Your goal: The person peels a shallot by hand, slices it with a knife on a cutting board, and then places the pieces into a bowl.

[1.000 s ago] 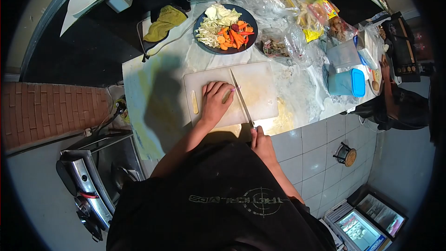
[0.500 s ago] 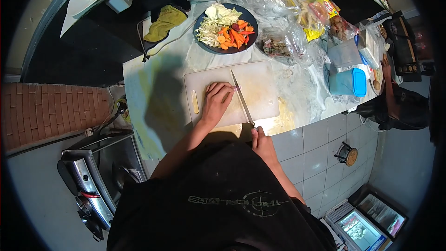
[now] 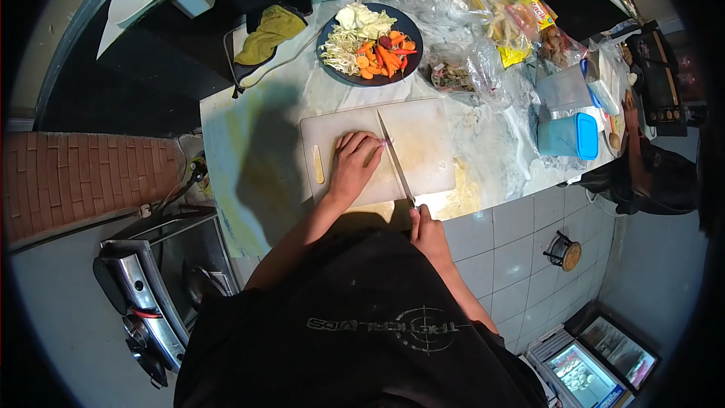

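Observation:
A white cutting board (image 3: pixel 419 117) lies near the counter's front edge. On it, my left hand (image 3: pixel 355 162) is closed, its fingertips bent over a small purplish piece (image 3: pixel 386 141) that looks like shallot and is mostly hidden. My right hand (image 3: pixel 428 230) grips the handle of a long kitchen knife (image 3: pixel 398 166) at the board's front edge. The blade points away from me across the board, right beside my left fingertips and touching or nearly touching the piece. Beyond the board, a dark plate (image 3: pixel 411 30) holds cabbage, bean sprouts, sliced carrots and red chillies.
Plastic bags (image 3: pixel 483 68) of food crowd the counter's back right. A blue-lidded container (image 3: pixel 566 136) stands at the right, near another person (image 3: pixel 642 174) in dark clothing. A yellow-green cloth (image 3: pixel 272 34) lies at the back left, beside a cable. A stool (image 3: pixel 563 251) stands on the floor.
The view has shifted very slightly. Both hands and the knife keep nearly the same place on the board; the blade has moved barely, if at all.

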A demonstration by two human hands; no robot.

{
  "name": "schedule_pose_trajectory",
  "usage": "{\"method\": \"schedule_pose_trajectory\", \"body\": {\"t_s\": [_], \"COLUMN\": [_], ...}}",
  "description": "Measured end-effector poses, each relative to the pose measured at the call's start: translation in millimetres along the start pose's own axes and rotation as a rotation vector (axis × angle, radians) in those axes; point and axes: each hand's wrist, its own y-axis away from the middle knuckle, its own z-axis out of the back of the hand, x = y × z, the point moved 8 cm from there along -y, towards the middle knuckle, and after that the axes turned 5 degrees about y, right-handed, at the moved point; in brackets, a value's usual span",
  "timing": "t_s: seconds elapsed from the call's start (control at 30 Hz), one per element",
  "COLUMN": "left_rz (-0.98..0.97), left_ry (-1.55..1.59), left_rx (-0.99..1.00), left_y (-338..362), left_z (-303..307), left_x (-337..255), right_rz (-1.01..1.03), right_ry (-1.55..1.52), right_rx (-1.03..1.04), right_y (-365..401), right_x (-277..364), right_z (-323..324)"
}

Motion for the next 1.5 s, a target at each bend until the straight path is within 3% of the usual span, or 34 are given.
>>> {"method": "schedule_pose_trajectory", "body": {"t_s": [1.5], "left_rz": [-0.031], "left_ry": [0.063], "left_rx": [0.002], "left_y": [-2], "left_z": [-3], "left_x": [1], "right_rz": [0.018], "right_ry": [0.036], "right_rx": [-0.029], "right_y": [-3], "right_x": [2], "right_z": [-4]}}
